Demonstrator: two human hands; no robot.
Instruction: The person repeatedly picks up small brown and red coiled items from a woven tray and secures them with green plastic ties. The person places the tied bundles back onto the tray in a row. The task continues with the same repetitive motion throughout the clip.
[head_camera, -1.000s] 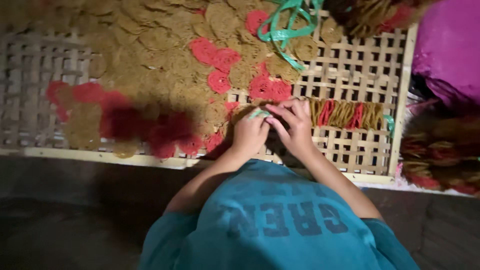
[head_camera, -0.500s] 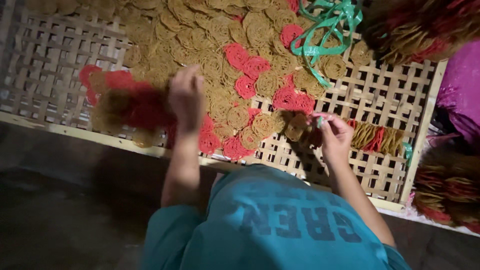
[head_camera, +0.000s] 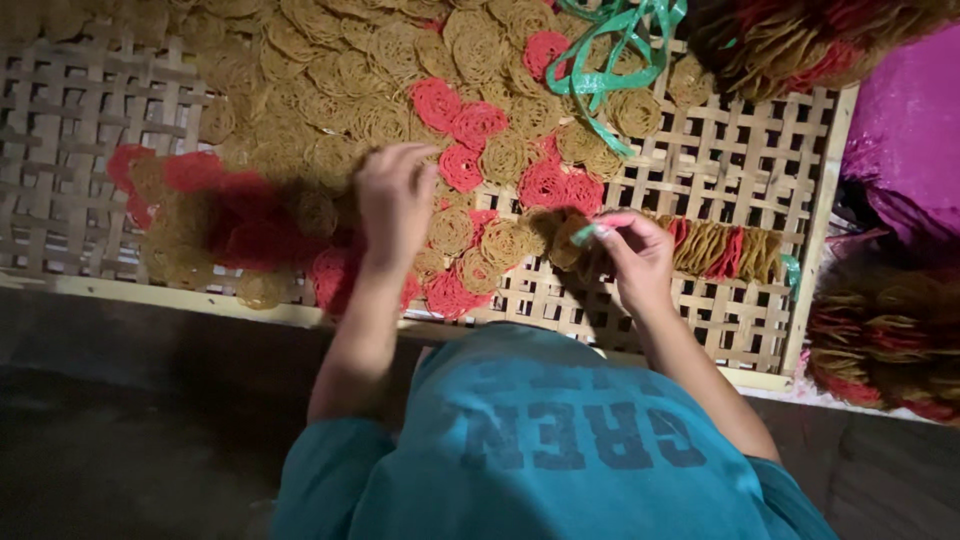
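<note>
A heap of round coiled discs (head_camera: 330, 120), tan and red, lies spread over a woven bamboo tray (head_camera: 740, 160). My left hand (head_camera: 395, 205) reaches into the heap, fingers apart and tips resting on tan discs. My right hand (head_camera: 635, 255) pinches the end of a green plastic strip (head_camera: 585, 235) at the head of a row of discs (head_camera: 720, 250) standing on edge along the tray. Whether the strip runs through the row is hidden by my fingers.
A loose tangle of green strip (head_camera: 610, 50) lies at the tray's top. Bundles of tied discs sit at the top right (head_camera: 800, 40) and at the right (head_camera: 880, 340), beside a magenta bag (head_camera: 905, 130). The tray's wooden front edge (head_camera: 200, 300) runs close to my teal shirt.
A second ago both hands worked together at the row of discs. My left hand has since moved away to the left into the heap, while my right hand stays at the row with the strip.
</note>
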